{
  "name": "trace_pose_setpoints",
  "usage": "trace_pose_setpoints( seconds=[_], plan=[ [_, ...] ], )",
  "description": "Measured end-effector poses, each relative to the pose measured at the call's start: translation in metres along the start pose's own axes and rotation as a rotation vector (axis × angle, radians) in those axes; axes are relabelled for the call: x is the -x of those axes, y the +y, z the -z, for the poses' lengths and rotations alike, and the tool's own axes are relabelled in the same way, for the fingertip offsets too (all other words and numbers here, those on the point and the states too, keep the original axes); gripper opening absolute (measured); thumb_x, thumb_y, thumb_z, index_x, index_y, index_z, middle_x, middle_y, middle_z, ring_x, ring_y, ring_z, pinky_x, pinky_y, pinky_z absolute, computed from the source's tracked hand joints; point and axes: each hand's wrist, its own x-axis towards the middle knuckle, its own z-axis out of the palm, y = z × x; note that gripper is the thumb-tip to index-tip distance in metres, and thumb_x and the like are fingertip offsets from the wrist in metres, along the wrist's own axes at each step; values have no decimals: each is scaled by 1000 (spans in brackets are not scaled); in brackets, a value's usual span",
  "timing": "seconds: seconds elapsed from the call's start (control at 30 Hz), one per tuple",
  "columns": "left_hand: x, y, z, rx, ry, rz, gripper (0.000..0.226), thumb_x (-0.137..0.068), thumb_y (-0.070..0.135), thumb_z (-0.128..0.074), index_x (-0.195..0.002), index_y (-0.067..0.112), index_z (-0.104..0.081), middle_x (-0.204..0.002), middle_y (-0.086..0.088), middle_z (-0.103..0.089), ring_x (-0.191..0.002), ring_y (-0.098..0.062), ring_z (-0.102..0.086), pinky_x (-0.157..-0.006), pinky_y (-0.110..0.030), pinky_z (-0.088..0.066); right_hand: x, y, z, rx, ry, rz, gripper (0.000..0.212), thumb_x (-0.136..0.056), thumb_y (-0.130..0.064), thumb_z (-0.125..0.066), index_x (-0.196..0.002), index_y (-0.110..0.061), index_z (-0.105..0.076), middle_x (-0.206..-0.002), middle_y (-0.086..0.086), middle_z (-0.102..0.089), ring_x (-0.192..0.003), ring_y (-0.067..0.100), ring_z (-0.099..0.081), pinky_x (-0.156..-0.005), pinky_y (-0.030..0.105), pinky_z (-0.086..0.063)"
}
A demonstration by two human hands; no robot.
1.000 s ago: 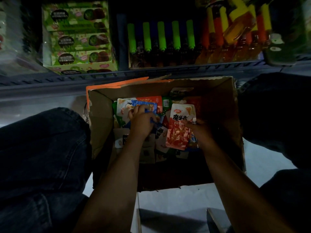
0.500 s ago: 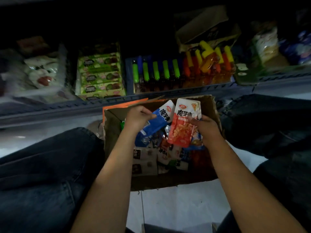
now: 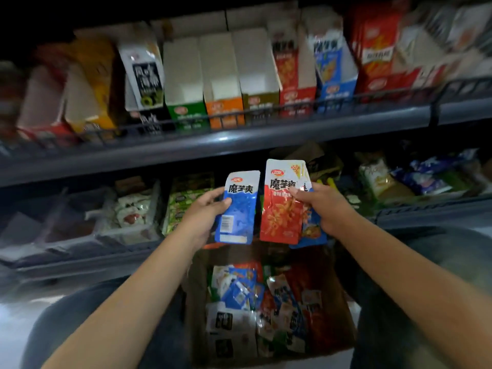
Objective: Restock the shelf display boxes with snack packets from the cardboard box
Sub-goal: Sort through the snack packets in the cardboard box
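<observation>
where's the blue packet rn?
Head view, centre: blue packet held upright in the left hand, beside the red packet in the right hand, above the cardboard box.

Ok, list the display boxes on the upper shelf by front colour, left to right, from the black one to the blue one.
black box → green box → orange box → olive-brown box → red box → blue box

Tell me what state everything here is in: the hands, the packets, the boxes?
Left hand: gripping a blue packet, upright.
Right hand: gripping a red packet, upright, more packets behind it.
Cardboard box: open, part full of mixed packets.
Green display box: looks empty.
Orange display box: looks empty.
Red display box: stocked.
</observation>
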Motion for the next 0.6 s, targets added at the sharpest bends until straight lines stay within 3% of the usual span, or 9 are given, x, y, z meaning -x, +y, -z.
trace_pose_setpoints(
  seconds=[0.17,0.3,0.43,0.6],
  plan=[
    [11,33,-5,122,-75,13,27,-91,2,-54,-114,14,-60,-97,-6,-70,-74,-16,-70,-62,-33,-58,10,-45,-3,-13,-131,22,23,-87,-13,-63,-108,-3,-62,-95,16,-72,-77,26,-70,-65,36,-56],
    [8,30,-17,285,-142,85,32,-92,0,-49,-122,8,-56,-106,-13,-69,-76,-19,-71,-62,-34,-60,10,-45,-10,-77,-191,11,20,-89,-11,-58,-106,0,-59,-73,11,-71,-59,21,-68,-51,29,-54],
    [1,37,-28,339,-165,91,32,-96,2,-44,-126,5,-53,-105,-13,-68,-74,-20,-71,-62,-33,-59,8,-50,-14,-100,-168,60,21,-89,-15,-59,-106,-3,-61,-85,13,-73,-68,24,-70,-55,31,-56],
    [6,41,-21,300,-156,100,24,-97,9,-45,-119,7,-55,-101,-14,-68,-78,-24,-67,-63,-33,-57,6,-51,-12,-92,-114,67,23,-89,-17,-60,-108,-4,-62,-87,11,-73,-68,23,-71,-55,32,-55]
  ],
)
